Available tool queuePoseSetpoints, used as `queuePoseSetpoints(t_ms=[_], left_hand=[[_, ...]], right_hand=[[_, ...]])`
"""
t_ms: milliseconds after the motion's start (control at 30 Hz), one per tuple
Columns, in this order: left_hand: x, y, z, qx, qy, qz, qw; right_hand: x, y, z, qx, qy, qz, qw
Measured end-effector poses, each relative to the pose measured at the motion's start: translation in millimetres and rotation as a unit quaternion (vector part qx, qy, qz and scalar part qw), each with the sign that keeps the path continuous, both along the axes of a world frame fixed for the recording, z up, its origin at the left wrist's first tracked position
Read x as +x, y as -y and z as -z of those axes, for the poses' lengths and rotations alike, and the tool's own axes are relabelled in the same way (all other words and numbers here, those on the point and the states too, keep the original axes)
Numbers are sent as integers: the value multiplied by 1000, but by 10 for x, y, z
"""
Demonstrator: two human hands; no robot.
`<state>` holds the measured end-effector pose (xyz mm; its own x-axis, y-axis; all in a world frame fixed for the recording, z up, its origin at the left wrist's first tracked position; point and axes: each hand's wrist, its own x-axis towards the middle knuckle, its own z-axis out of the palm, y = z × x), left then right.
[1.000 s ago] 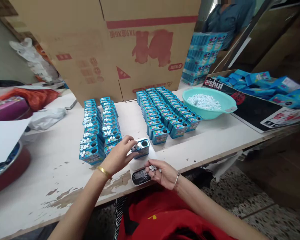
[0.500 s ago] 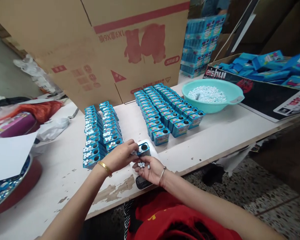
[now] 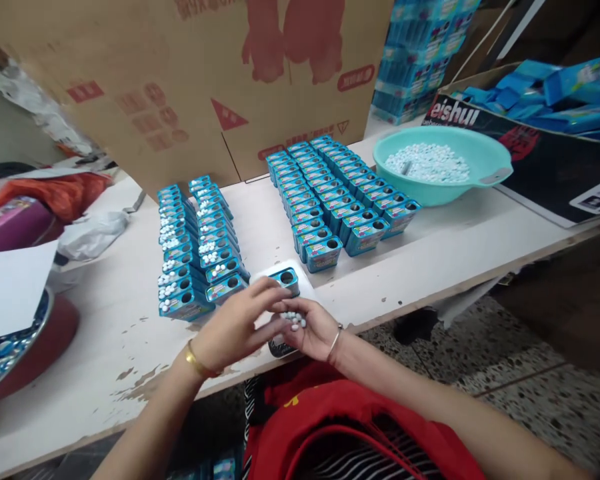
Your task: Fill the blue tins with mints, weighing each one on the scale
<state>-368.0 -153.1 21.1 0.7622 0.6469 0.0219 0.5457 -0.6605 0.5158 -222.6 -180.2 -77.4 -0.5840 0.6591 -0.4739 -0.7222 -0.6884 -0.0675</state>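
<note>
A blue box (image 3: 285, 275) sits on a white scale (image 3: 307, 291), just beyond the person's two hands; its long axis runs roughly left to right, with a dark round hole at the right end and its left part hidden behind fingers. The left hand (image 3: 247, 321) is nearer to it, overlapping its near left side in this view; whether skin meets box cannot be told. Its grip is curved, thumb and fingers parted, reaching rightward to the right palm, and it is unclear if anything is pinched there. The right hand (image 3: 316, 329), palm up and cupped, holds a small heap of white pellets (image 3: 294, 319) nearer the person than the box, over the front of the scale, so that from these pellets the box lies forward and slightly left. To the left on the pale surface (image 3: 365, 283) stand two rows of boxes (image 3: 183, 257), many topped with pellets; beyond the scale, to its right, are three more rows (image 3: 323, 181) with holes showing. Farther right is a mint basin (image 3: 420, 195) of pellets, and a large carton (image 3: 165, 67) stands behind.
</note>
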Motion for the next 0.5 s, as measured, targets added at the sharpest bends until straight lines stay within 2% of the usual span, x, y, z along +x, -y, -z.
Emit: queuePoseSetpoints(t_ms=[100, 167, 233, 333, 400, 500], left_hand=[[-224, 68, 1, 64, 96, -155, 981], [-408, 100, 71, 66, 141, -247, 957], [-558, 136, 183, 41, 165, -309, 936], [-654, 181, 349, 11, 158, -343, 926], [-634, 187, 409, 12, 140, -334, 932], [-531, 152, 419, 52, 108, -302, 946]], right_hand=[[293, 133, 64, 3, 30, 3, 1000], [510, 227, 116, 3, 78, 44, 996], [698, 309, 159, -3, 131, 82, 988], [868, 391, 200, -18, 186, 110, 976], [902, 416, 214, -22, 202, 113, 973], [872, 415, 224, -18, 210, 102, 972]])
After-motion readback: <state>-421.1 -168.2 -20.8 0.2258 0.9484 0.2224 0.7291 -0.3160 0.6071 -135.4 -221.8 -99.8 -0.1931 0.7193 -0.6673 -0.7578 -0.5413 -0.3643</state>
